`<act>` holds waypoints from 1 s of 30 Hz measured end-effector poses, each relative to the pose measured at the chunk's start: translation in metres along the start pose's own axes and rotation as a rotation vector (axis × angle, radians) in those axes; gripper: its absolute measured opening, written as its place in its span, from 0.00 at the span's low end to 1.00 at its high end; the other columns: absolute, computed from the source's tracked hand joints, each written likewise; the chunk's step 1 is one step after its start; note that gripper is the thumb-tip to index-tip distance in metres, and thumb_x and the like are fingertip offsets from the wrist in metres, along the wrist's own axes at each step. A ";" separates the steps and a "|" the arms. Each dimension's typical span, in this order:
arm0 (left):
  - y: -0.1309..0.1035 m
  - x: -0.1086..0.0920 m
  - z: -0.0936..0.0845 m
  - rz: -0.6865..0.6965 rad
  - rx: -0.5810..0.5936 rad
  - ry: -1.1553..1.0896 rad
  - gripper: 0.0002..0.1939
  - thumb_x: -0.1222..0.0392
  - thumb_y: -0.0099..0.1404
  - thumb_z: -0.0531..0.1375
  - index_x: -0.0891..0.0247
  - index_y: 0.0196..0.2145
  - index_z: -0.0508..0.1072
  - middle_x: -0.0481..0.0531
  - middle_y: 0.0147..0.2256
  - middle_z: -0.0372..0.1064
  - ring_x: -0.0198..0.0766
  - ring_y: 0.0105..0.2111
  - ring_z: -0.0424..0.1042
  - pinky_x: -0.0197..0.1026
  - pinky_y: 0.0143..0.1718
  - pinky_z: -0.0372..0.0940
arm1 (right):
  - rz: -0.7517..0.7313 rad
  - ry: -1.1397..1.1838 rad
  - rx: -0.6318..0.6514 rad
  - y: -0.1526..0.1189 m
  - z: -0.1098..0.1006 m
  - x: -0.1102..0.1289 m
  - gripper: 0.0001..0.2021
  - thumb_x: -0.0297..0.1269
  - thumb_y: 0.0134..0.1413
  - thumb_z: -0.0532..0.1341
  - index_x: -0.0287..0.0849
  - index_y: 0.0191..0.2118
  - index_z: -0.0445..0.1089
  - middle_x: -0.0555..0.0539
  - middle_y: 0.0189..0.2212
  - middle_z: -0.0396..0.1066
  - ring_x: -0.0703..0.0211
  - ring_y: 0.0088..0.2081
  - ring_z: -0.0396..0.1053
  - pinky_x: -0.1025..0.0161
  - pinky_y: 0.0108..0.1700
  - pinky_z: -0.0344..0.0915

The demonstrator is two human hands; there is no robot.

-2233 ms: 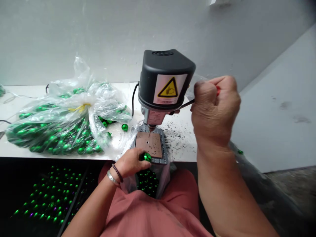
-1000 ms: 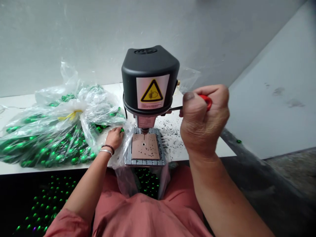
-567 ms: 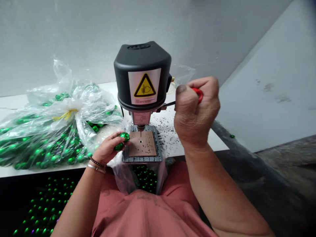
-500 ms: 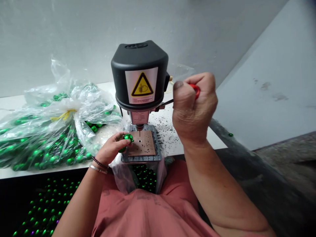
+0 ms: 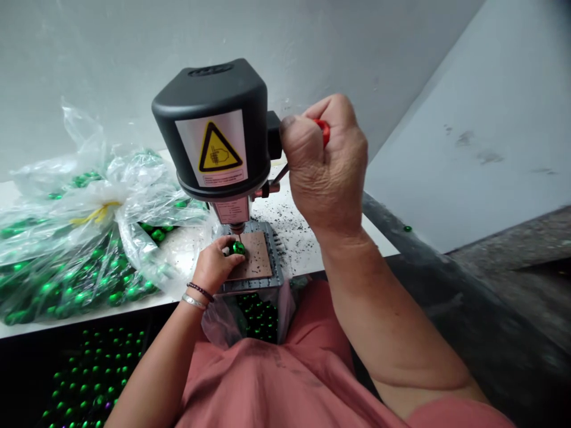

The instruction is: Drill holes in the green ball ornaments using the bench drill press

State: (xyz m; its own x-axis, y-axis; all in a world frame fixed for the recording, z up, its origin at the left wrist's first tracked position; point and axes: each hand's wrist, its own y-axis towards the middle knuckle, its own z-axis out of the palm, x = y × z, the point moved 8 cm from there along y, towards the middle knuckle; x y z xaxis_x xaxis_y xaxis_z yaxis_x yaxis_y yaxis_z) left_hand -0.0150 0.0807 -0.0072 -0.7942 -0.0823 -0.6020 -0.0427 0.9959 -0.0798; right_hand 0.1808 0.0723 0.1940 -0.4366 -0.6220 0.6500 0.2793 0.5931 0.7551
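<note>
left hand (image 5: 212,264): pinching green ball (image 5: 238,248), partly covered | right hand (image 5: 328,172): closed round red knob (image 5: 325,132), mostly hidden | drill bit (image 5: 239,236): contact unclear | bag (image 5: 138,199): cut off left

Grey wall (image 5: 334,44) behind; smudged side wall (image 5: 499,128); dark floor sheeting (image 5: 459,297), possibly plastic.

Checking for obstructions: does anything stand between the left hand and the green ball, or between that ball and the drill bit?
Nothing visible does. The left hand grips the green ball directly, over the brown board. The drill bit shows at the ball's top edge; whether they touch is too small to tell.
</note>
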 end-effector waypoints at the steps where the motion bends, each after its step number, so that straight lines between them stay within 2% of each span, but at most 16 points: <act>1: 0.000 -0.002 0.001 0.008 -0.003 0.028 0.22 0.54 0.51 0.62 0.58 0.45 0.72 0.50 0.38 0.74 0.41 0.39 0.72 0.41 0.41 0.64 | -0.002 -0.004 0.002 0.000 0.000 0.000 0.12 0.42 0.52 0.54 0.43 0.25 0.53 0.55 0.20 0.51 0.71 0.23 0.51 0.70 0.26 0.54; 8: -0.001 -0.018 0.008 0.168 0.000 0.116 0.23 0.59 0.53 0.62 0.59 0.48 0.71 0.52 0.49 0.70 0.43 0.48 0.69 0.41 0.51 0.61 | 0.022 0.003 0.009 -0.001 0.000 -0.002 0.11 0.41 0.52 0.55 0.44 0.26 0.53 0.55 0.20 0.52 0.71 0.22 0.51 0.69 0.25 0.55; 14: -0.006 -0.016 0.009 0.221 0.015 0.116 0.21 0.55 0.60 0.57 0.62 0.50 0.70 0.55 0.52 0.67 0.42 0.50 0.67 0.40 0.53 0.59 | 0.001 0.040 0.010 -0.002 0.000 0.000 0.11 0.42 0.52 0.54 0.43 0.26 0.53 0.55 0.20 0.51 0.71 0.23 0.51 0.70 0.27 0.55; 23: 0.000 -0.012 0.011 0.156 0.022 0.073 0.21 0.54 0.56 0.60 0.59 0.48 0.72 0.53 0.49 0.70 0.42 0.49 0.68 0.41 0.52 0.60 | -0.004 -0.052 -0.017 -0.019 -0.008 0.004 0.09 0.40 0.53 0.54 0.42 0.27 0.55 0.56 0.20 0.52 0.74 0.21 0.49 0.71 0.25 0.53; 30: 0.001 -0.010 0.010 0.104 0.035 0.049 0.22 0.54 0.55 0.61 0.59 0.48 0.72 0.52 0.48 0.71 0.41 0.47 0.69 0.40 0.49 0.61 | -0.118 -0.107 -0.071 -0.046 -0.018 0.007 0.07 0.32 0.50 0.56 0.43 0.26 0.55 0.58 0.18 0.49 0.76 0.19 0.48 0.74 0.22 0.52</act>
State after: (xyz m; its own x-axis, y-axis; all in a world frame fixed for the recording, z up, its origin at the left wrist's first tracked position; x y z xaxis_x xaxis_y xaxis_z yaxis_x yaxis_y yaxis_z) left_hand -0.0007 0.0817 -0.0094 -0.8221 0.0245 -0.5688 0.0625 0.9969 -0.0473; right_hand 0.1801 0.0314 0.1657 -0.5570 -0.6251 0.5469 0.2793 0.4791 0.8321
